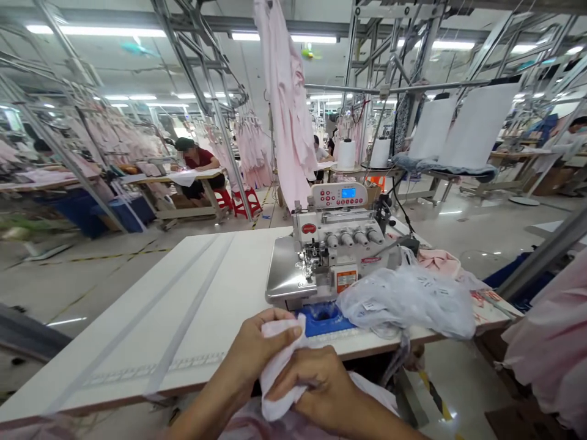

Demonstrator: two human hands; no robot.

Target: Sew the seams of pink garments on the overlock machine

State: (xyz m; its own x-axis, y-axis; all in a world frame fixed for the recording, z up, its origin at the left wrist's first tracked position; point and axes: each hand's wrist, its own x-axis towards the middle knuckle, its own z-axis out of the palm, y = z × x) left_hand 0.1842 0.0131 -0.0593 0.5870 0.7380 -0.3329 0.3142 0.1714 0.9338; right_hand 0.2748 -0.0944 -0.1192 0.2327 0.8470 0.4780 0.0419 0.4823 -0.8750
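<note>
My left hand (257, 345) and my right hand (316, 382) are both closed on a bunched piece of pale pink fabric (277, 366) at the near edge of the white sewing table (183, 305). The left thumb presses on the top of the cloth, and the right fingers wrap its lower part. More pink cloth lies in my lap below the hands. Just beyond the hands stands an overlock sewing machine (332, 244) with a blue plate (323, 318) in front of it.
A clear plastic bag of small white tags (408, 299) lies right of the machine. Pink garments hang overhead (287, 104) and at the far right (550, 342). Thread cones (346, 153) stand behind the machine. Another person (197, 162) sits at a far table on the left.
</note>
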